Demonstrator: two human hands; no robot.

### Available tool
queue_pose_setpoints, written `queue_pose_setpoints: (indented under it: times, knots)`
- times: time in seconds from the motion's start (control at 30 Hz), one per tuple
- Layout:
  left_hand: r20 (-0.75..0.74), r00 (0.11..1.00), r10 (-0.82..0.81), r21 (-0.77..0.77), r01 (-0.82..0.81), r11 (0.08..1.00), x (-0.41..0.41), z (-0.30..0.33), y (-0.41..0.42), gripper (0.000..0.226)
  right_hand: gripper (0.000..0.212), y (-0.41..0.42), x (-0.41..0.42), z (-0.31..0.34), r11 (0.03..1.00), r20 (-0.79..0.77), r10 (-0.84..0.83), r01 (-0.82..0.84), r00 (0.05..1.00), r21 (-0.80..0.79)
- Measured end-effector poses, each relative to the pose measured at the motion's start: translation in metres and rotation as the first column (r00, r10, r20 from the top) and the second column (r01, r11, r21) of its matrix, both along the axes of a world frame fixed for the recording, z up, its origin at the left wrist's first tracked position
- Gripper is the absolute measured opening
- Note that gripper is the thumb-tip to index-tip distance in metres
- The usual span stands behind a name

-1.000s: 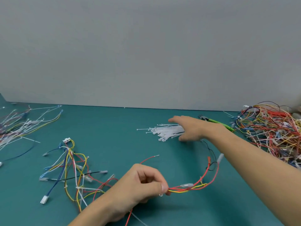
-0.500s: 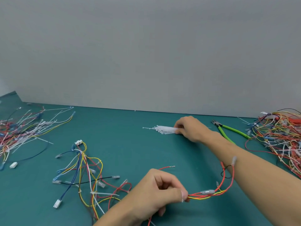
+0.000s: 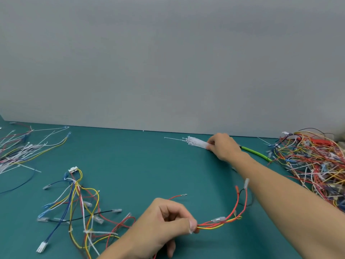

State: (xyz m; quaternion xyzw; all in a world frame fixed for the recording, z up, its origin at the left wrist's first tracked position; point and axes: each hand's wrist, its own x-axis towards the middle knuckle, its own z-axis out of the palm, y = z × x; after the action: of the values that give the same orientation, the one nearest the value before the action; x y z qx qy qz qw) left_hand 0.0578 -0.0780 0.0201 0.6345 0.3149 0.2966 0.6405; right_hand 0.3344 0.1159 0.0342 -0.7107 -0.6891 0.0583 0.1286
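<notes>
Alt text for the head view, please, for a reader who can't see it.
The left hand pinches a bundle of red and yellow wires over a teal table, while the right hand grips a bunch of white cable ties near the wall. A tangled wire pile lies at far right.

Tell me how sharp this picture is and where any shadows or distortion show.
Head view: even, soft light, no glare; faint shadows on the table beneath the right hand and the left hand pinching wires; the cable ties look smeared; the table's far edge slopes down rightward.
</notes>
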Motion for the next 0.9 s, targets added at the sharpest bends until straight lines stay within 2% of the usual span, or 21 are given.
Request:
queue_pose_setpoints:
  times: [0.1, 0.2, 0.27, 0.33, 0.4, 0.47, 0.53, 0.63, 0.7, 0.8, 0.9]
  knots:
    - [-0.012, 1.000, 0.026, 0.007, -0.025, 1.000, 0.000, -0.002, 0.000, 0.022, 0.026, -0.002, 0.015, 0.000, 0.999, -0.140, 0.007, -0.013, 0.990, -0.039]
    - [0.012, 0.999, 0.039, -0.009, -0.039, 0.999, 0.000, -0.005, 0.001, 0.025, 0.042, 0.000, 0.031, 0.008, 0.995, -0.246, -0.048, 0.068, 0.968, 0.073]
    - [0.044, 0.998, 0.054, -0.028, -0.053, 0.998, 0.001, -0.008, 0.002, 0.025, 0.042, 0.000, 0.058, 0.014, 0.977, -0.167, -0.195, 0.205, 0.967, 0.050]
    - [0.074, 0.995, 0.067, -0.051, -0.063, 0.997, 0.001, -0.009, 0.002, 0.024, 0.037, -0.007, 0.087, 0.017, 0.947, -0.053, -0.311, 0.305, 0.949, -0.097]
    - [0.088, 0.994, 0.066, -0.068, -0.060, 0.996, 0.000, -0.010, 0.003, 0.027, 0.040, -0.017, 0.103, 0.015, 0.933, -0.022, -0.323, 0.314, 0.946, -0.178]
    - [0.081, 0.995, 0.052, -0.069, -0.046, 0.997, -0.001, -0.010, 0.003, 0.030, 0.045, -0.023, 0.109, 0.013, 0.932, -0.030, -0.332, 0.323, 0.943, -0.164]
    - [0.071, 0.996, 0.048, -0.065, -0.044, 0.997, -0.001, -0.010, 0.003, 0.030, 0.047, -0.026, 0.110, 0.012, 0.931, 0.046, -0.329, 0.332, 0.943, -0.154]
    - [0.057, 0.997, 0.060, -0.059, -0.057, 0.997, 0.000, -0.011, 0.002, 0.029, 0.036, -0.028, 0.110, 0.012, 0.923, 0.143, -0.346, 0.364, 0.927, -0.125]
    - [0.052, 0.996, 0.070, -0.054, -0.067, 0.996, -0.001, -0.011, 0.001, 0.029, 0.024, -0.028, 0.110, 0.013, 0.918, 0.157, -0.366, 0.383, 0.917, -0.098]
    - [0.057, 0.995, 0.078, -0.069, -0.074, 0.995, -0.001, -0.011, 0.002, 0.029, 0.026, -0.029, 0.112, 0.019, 0.917, 0.127, -0.384, 0.394, 0.915, -0.063]
    - [0.074, 0.995, 0.073, -0.086, -0.067, 0.994, -0.001, -0.010, 0.002, 0.030, 0.023, -0.030, 0.112, 0.039, 0.886, -0.052, -0.443, 0.446, 0.895, 0.128]
